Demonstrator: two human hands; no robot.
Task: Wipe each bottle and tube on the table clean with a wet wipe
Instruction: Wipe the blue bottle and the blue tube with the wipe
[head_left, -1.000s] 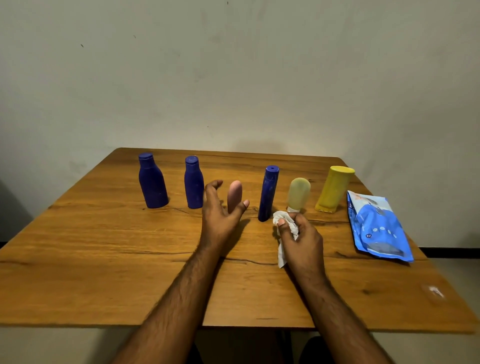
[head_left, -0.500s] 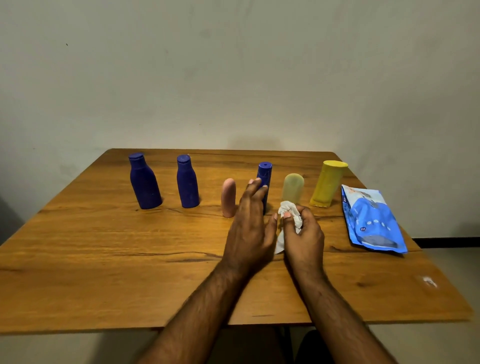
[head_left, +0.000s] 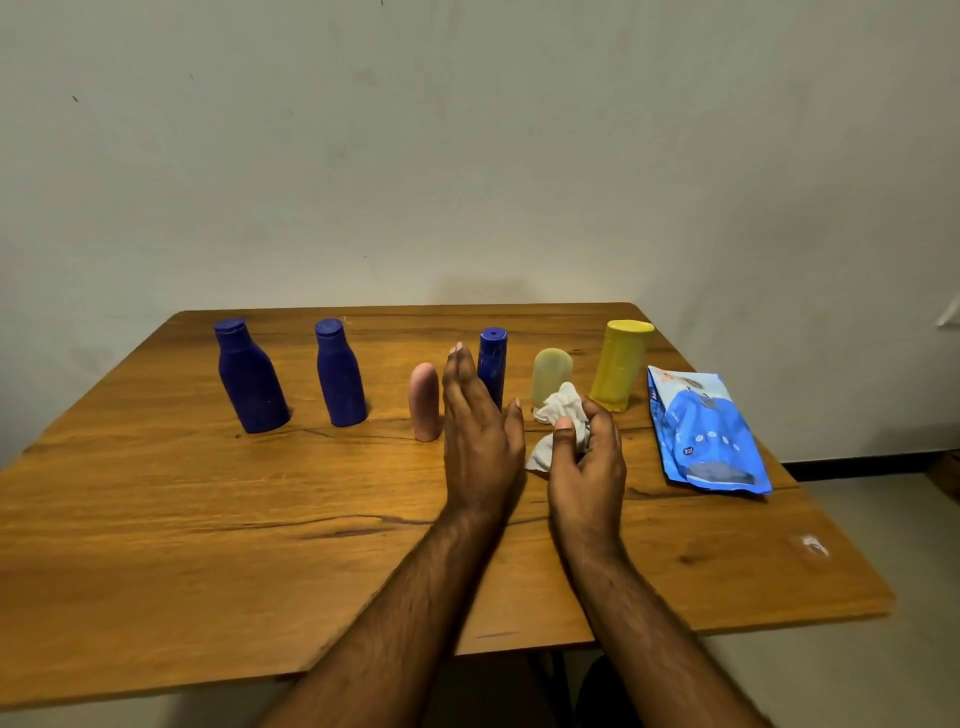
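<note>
Blue tube (head_left: 492, 366) stands cap-down mid-row, between the pink tube (head_left: 425, 401) and the pale tube (head_left: 551, 376), and the left hand (head_left: 480, 436) reaches at it with straight fingers, holding nothing. It looks light, slick plastic, tall and easy to tip, so take it round the middle of the body. Right hand (head_left: 587, 457) pinches the crumpled wet wipe (head_left: 558, 421), soft and limp, just beside. Yellow bottle (head_left: 621, 364) and wipe pack (head_left: 706, 431) sit farther right on the table (head_left: 156, 519).
</note>
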